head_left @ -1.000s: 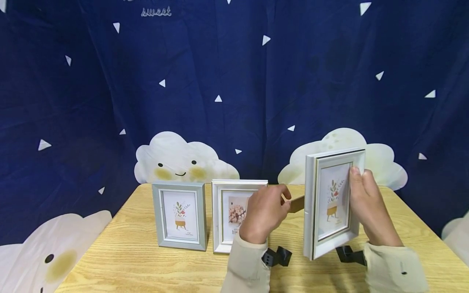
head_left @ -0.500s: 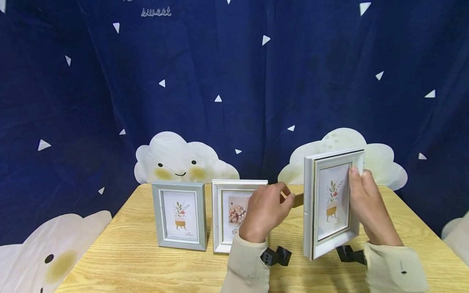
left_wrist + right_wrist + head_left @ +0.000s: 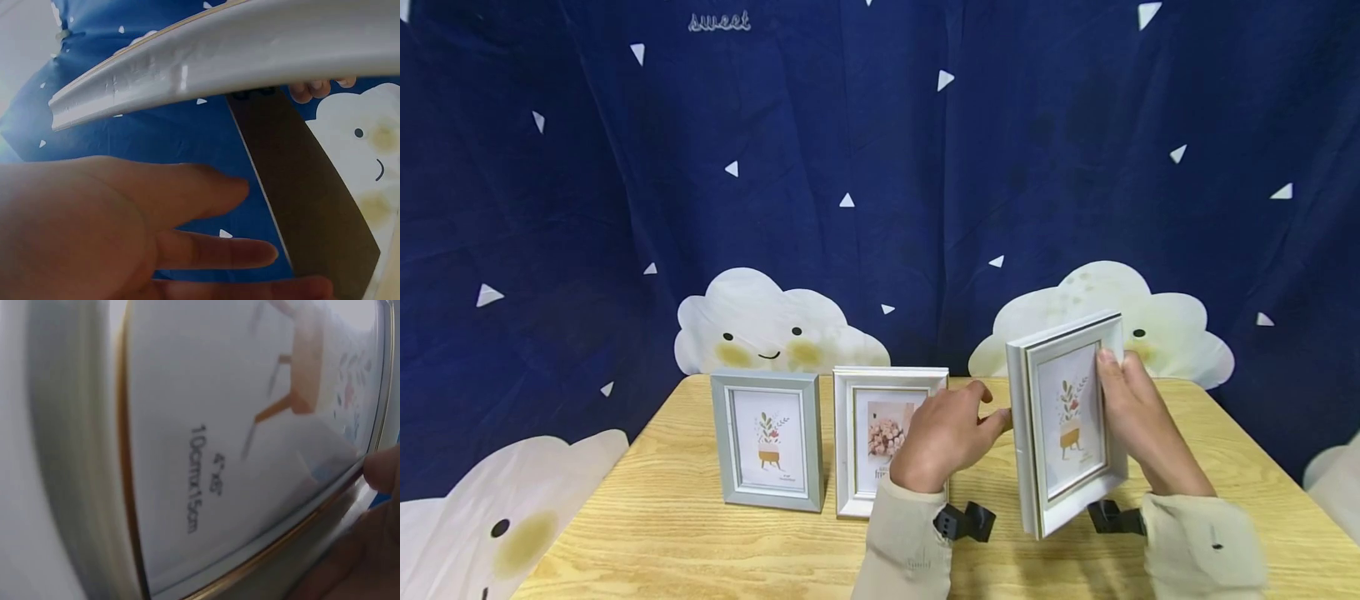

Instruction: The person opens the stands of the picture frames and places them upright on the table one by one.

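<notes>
My right hand (image 3: 1153, 429) grips a white picture frame (image 3: 1070, 433) by its right edge, thumb on the front. Upright and turned partly leftward, this frame has a gold inner line and a plant-pot print. In the left wrist view, a brown easel back (image 3: 300, 187) sticks out behind it, with fingertips of the right hand (image 3: 320, 89) near its top. My left hand (image 3: 943, 437) is beside the frame's left edge. Its fingers look extended and hold nothing; one fingertip overlaps the easel back, but contact is unclear. Close up, the right wrist view shows the print's size text (image 3: 200, 478).
A grey-blue picture frame (image 3: 767, 442) stands on the wooden table (image 3: 700, 550) at the left. Next to it stands a white frame (image 3: 880, 442) with a pink-flower print, partly covered by my left hand. Behind the table hangs a dark blue curtain (image 3: 850, 125) with clouds.
The held frame and right hand have shifted left and slightly down. My left fingers have come off the brown easel back, which is now out of sight behind the frame in the head view.
</notes>
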Tool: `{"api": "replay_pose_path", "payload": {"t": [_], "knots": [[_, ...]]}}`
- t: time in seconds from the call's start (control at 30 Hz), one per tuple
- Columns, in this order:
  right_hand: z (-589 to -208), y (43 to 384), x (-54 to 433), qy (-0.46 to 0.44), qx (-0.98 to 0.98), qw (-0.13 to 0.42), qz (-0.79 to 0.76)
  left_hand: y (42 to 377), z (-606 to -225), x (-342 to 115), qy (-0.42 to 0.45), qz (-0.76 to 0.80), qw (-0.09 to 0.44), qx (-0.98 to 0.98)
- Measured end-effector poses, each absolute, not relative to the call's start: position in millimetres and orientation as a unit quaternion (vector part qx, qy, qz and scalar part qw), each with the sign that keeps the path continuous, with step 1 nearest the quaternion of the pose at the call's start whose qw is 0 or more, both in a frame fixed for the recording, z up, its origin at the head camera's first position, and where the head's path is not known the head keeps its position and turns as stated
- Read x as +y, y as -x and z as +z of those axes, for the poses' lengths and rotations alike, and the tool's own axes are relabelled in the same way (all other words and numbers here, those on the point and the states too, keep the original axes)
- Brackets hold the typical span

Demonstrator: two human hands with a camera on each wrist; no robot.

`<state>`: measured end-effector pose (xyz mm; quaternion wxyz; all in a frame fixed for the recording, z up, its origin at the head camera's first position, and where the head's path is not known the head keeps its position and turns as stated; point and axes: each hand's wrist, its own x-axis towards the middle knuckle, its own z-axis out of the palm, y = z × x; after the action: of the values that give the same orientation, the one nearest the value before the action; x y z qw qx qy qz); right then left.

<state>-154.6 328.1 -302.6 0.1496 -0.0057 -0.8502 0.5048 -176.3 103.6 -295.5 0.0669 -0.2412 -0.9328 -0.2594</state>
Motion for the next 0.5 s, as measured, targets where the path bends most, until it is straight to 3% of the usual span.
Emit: {"api": "replay_pose_path", "payload": {"t": [0.17,0.5], "knots": [[-312,160,333,-0.005,-0.851,0.128,0.509,179,-300,106,0.253,-0.248,0.030,-0.935],[-326,172,339,-0.005,-0.857,0.075,0.510,181,-309,111,0.256,-0.193,0.022,-0.947]]}}
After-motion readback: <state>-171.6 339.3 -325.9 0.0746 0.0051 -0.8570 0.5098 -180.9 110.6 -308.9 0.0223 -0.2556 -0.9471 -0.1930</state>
